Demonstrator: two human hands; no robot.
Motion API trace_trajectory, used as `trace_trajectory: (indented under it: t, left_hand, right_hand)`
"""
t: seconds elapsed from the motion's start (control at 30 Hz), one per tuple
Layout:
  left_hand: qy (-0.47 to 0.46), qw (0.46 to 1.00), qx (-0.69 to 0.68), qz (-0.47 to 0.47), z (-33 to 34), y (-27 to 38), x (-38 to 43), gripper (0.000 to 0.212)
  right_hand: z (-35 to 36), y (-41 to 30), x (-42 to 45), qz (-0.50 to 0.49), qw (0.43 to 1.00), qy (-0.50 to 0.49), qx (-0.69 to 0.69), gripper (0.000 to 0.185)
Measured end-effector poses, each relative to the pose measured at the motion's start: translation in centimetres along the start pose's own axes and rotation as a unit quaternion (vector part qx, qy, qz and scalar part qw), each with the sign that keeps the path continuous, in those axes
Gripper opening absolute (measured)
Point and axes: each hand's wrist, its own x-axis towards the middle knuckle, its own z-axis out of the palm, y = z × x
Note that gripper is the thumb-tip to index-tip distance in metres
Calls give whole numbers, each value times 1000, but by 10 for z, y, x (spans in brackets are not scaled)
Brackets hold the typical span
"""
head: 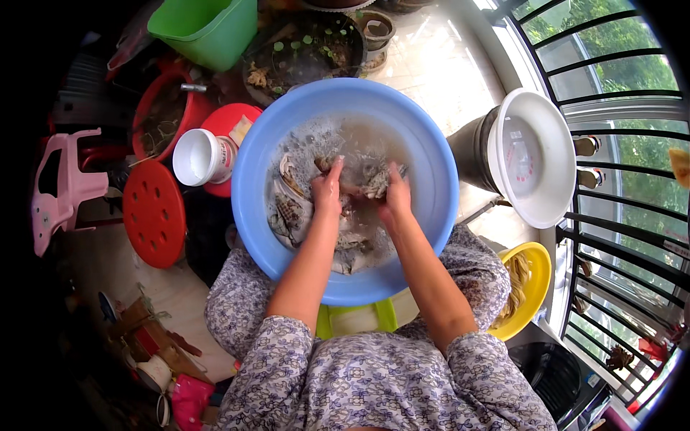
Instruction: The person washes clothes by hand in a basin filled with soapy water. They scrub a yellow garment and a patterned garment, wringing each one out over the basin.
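A large blue plastic basin [431, 140] sits between my knees, holding murky, sudsy water and a wet patterned cloth [291, 210] that is partly under the surface. My left hand [327, 191] is in the basin with its thumb up, gripping a brownish fold of the fabric. Across from it, my right hand [397, 191] clasps a bunched, foam-covered wad of cloth [375, 182]. Cloudy water hides some of the fingers, and I cannot tell whether both hands hold one piece.
At right, a white basin [539, 178] rests tilted on a dark bucket, near a yellow basin [533, 280] with cloth inside. Left stand a white tub [194, 161], red stools [154, 215] and a pink plastic chair [70, 183]. Planters [302, 48] and a green bin [210, 37] lie ahead.
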Motion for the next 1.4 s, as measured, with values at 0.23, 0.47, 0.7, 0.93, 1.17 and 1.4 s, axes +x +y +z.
trace_trajectory:
  t: [0.23,0.47,0.7,0.93,1.17,1.4]
  left_hand:
    - [-234,908,-325,-127,11,15,-30,36]
    - [-92,953,-286,-48,11,-15,-33,35]
    - [-177,961,-203,-54,-22,5,-4,25]
    - [-125,957,-253,-60,5,-10,-32,29]
    - [-126,987,-72,74,-4,-22,11,32]
    - [-56,990,-123,-41,-9,-16,27,44]
  right_hand:
    - [17,2,-115,-443,758,-184,-442,23]
    - [23,10,-25,-343,787,-44,-511,32]
    - [14,27,-72,-410,772,-171,-454,21]
    - [22,5,-14,-274,862,-41,-425,33]
    - [-15,15,32,-318,773,74,-543,45]
    - [9,-8,-20,-18,997,-68,-31,43]
